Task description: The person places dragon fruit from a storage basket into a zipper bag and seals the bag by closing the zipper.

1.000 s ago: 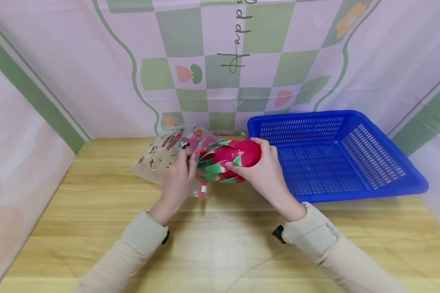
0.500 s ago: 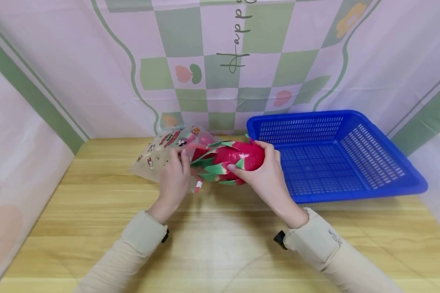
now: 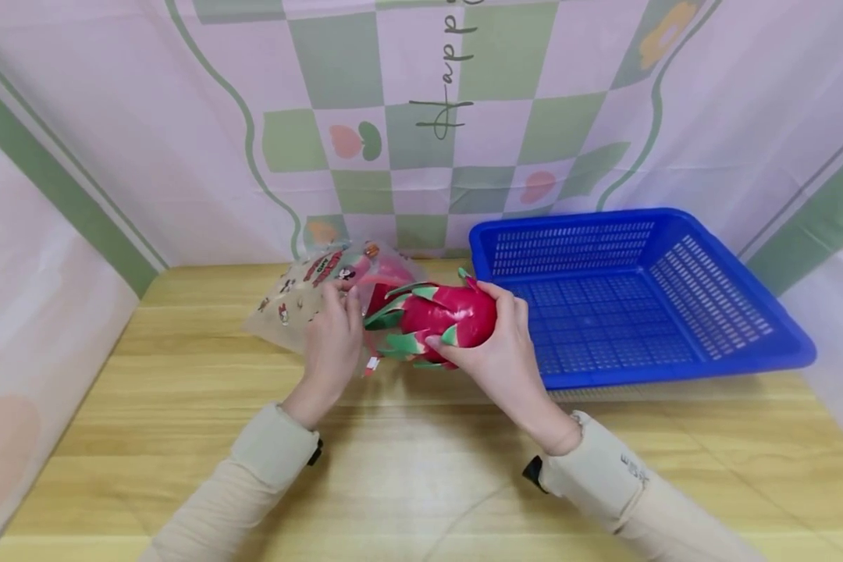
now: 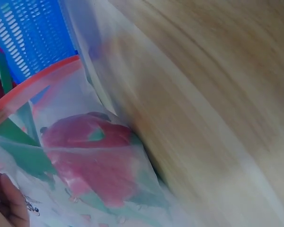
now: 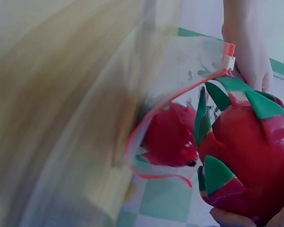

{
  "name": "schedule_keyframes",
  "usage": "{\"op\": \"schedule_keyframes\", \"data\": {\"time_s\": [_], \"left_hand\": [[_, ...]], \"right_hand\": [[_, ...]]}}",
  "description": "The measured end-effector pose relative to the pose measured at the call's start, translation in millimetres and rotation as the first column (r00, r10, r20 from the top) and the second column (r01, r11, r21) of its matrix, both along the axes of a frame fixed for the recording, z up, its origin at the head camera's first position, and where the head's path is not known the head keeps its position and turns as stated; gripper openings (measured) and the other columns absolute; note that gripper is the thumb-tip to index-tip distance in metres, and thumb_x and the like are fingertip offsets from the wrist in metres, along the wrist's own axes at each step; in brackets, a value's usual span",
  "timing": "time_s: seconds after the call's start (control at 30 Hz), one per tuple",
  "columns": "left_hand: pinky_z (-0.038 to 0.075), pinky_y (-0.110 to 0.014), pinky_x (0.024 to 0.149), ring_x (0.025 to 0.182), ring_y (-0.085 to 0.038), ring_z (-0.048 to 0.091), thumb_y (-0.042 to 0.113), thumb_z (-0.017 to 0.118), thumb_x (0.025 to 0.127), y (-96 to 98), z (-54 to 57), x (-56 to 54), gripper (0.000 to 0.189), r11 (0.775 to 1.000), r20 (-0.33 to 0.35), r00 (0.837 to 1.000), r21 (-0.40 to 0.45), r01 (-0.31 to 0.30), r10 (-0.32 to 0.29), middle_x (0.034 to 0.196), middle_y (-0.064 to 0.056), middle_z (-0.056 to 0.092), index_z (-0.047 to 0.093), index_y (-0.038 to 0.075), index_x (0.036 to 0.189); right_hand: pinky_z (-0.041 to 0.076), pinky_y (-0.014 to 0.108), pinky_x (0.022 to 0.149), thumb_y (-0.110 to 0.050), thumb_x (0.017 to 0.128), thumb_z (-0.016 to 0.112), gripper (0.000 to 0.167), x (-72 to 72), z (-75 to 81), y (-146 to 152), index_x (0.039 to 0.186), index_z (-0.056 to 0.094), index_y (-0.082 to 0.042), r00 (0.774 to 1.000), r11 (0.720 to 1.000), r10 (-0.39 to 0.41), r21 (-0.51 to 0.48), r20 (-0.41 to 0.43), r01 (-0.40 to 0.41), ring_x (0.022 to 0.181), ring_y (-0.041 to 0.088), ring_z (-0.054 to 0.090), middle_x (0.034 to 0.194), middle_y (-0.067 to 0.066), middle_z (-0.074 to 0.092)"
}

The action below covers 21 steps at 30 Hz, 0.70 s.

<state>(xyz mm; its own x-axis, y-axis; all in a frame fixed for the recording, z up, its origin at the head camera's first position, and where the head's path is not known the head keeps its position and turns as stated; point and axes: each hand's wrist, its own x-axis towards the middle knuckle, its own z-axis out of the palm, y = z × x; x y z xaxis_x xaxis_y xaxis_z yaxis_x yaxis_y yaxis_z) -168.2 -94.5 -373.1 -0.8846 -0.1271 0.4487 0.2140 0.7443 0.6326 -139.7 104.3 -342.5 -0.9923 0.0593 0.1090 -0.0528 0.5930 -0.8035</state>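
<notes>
Bearings taken from the dragon fruit in hand, head view. Red body, green scales; lies sideways over the wooden table, leafy end toward 9 o'clock, rounded end toward 3. Right hand at 4 o'clock, curled round the rounded end, thumb on the near side; grip is as wide as the fruit and filled by it.

Left hand at 9 o'clock, thumb and fingers pinching the printed plastic bag near its mouth; narrow grip. Bag is translucent, lies at 9 to 10 o'clock, mouth facing the held fruit. Right wrist view: red zip edge spread into a loop, white slider at the loop's 1 o'clock end, second dragon fruit inside the bag. Cannot tell whether the held fruit's leaf tips sit within the mouth or just in front of it.

Blue basket upright at 3 o'clock, its left end just beside the right hand. Checked cloth with lettering hangs at 12 o'clock, behind bag and basket
</notes>
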Motion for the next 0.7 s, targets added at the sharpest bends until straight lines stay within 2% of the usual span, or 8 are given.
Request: {"op": "schedule_keyframes", "data": {"time_s": [0.1, 0.2, 0.33, 0.57, 0.7], "left_hand": [[0.028, -0.025, 0.042, 0.045, -0.015, 0.037, 0.024, 0.034, 0.104, 0.0, 0.6, 1.6, 0.028, 1.000, 0.029, 0.999, 0.020, 0.015, -0.016, 0.063, -0.010, 0.054, 0.045, 0.000, 0.115], [0.031, -0.026, 0.042, 0.046, -0.018, 0.042, 0.024, 0.035, 0.104, 0.6, 0.4, 3.0, 0.026, 0.999, 0.028, 0.999, 0.016, 0.031, -0.031, 0.065, -0.012, 0.057, 0.044, 0.001, 0.114], [0.031, -0.025, 0.041, 0.046, -0.017, 0.044, 0.020, 0.036, 0.104, 1.3, -1.4, 4.1, 0.022, 0.998, -0.016, 0.999, -0.030, 0.047, -0.047, 0.064, -0.012, 0.057, 0.044, 0.001, 0.113], [0.027, -0.023, 0.039, 0.042, -0.016, 0.039, 0.019, 0.041, 0.102, 3.1, -3.0, 5.5, 0.020, 0.991, -0.079, 0.995, -0.121, 0.057, -0.067, 0.055, -0.006, 0.047, 0.045, 0.001, 0.111], [0.027, -0.022, 0.038, 0.041, -0.015, 0.039, 0.018, 0.041, 0.102, 3.2, -3.4, 6.5, 0.020, 0.989, -0.084, 0.994, -0.131, 0.065, -0.076, 0.056, -0.007, 0.050, 0.045, 0.001, 0.111]], "right_hand": [[0.052, 0.049, 0.094, -0.041, 0.070, 0.082, 0.088, -1.2, -3.9, -5.4, 0.140, 0.034, -0.019, 1.000, 1.000, 0.012, -0.005, 0.025, -0.012, 0.122, 0.034, 0.048, 0.136, 0.015, 0.036], [0.053, 0.049, 0.092, -0.040, 0.072, 0.081, 0.087, -2.4, -5.4, -11.6, 0.141, 0.033, -0.018, 0.998, 1.000, 0.019, -0.005, 0.053, -0.019, 0.120, 0.037, 0.050, 0.136, 0.016, 0.035], [0.053, 0.050, 0.094, -0.039, 0.075, 0.079, 0.086, -5.8, -8.1, -20.0, 0.143, 0.030, -0.016, 0.995, 0.999, 0.012, -0.049, 0.096, -0.008, 0.119, 0.038, 0.051, 0.136, 0.018, 0.033], [0.052, 0.048, 0.096, -0.040, 0.076, 0.077, 0.088, -12.2, -19.6, -33.9, 0.144, 0.028, -0.012, 0.979, 0.986, -0.007, -0.162, 0.203, 0.041, 0.123, 0.036, 0.046, 0.137, 0.019, 0.034], [0.052, 0.048, 0.095, -0.038, 0.078, 0.076, 0.084, -16.1, -26.7, -39.2, 0.143, 0.029, -0.011, 0.970, 0.976, -0.004, -0.211, 0.242, 0.056, 0.122, 0.037, 0.048, 0.135, 0.020, 0.038]]}}
